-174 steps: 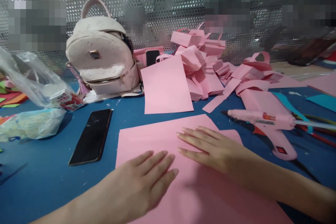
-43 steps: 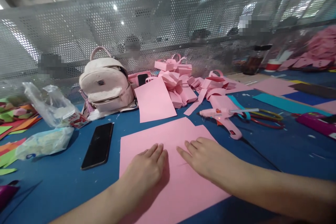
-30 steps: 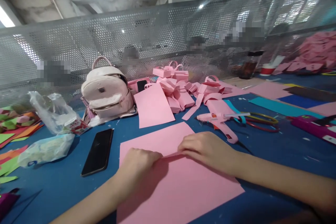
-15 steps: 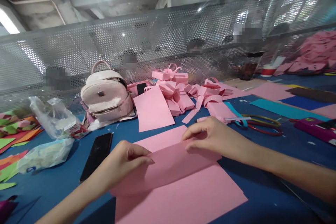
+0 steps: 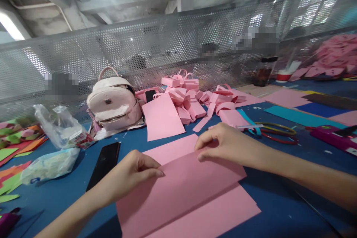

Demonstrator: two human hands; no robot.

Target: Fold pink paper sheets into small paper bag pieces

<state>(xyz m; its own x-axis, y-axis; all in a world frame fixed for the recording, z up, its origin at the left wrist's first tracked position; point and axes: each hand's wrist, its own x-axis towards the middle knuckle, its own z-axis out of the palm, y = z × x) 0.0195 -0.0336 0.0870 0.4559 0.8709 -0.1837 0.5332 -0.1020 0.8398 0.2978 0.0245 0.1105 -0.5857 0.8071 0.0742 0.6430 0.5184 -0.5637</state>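
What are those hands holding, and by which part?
A pink sheet, by its far edge: the left hand and right hand each pinch it there, apart from one another.

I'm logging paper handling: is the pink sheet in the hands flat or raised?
Raised at the far edge: left hand and right hand pinch the pink sheet there, thumbs in front.

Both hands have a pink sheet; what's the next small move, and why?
Probably lift the held sheet clear of the pink paper beneath: the left hand and right hand both pinch its far edge, while its body overlaps that paper.
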